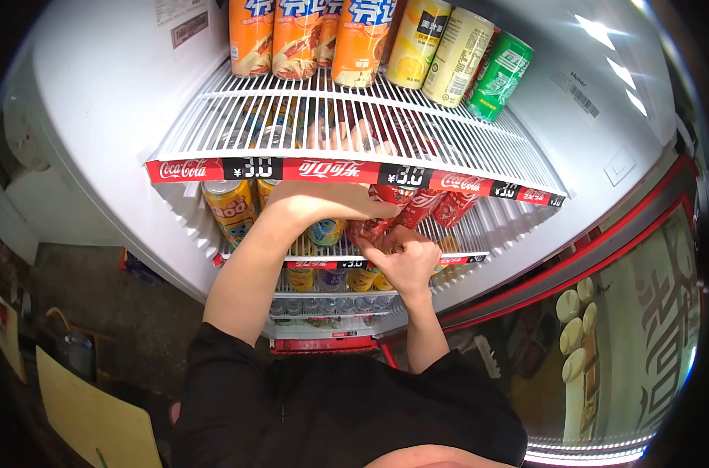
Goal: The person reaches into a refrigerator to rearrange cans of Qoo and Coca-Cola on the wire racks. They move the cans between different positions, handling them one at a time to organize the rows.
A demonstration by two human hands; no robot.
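My left hand (339, 201) reaches under the upper wire shelf, its thumb lying across a red Coca-Cola can (370, 228). Its fingers show through the wires above, partly hidden by them and by the price strip. My right hand (413, 257) is at the lower end of the same can, thumb and fingers bent against it near the shelf's front edge. More red cans (456, 209) stand just right of it. To the left are yellow cans (231, 210) and a blue-and-yellow can (325, 232).
The upper shelf (214, 117) holds orange cans (296, 39), yellow cans (418, 43) and a green can (501, 76). A red price strip (292, 169) edges it. Lower shelves hold more drinks (335, 279). The open fridge door (604, 288) is at right.
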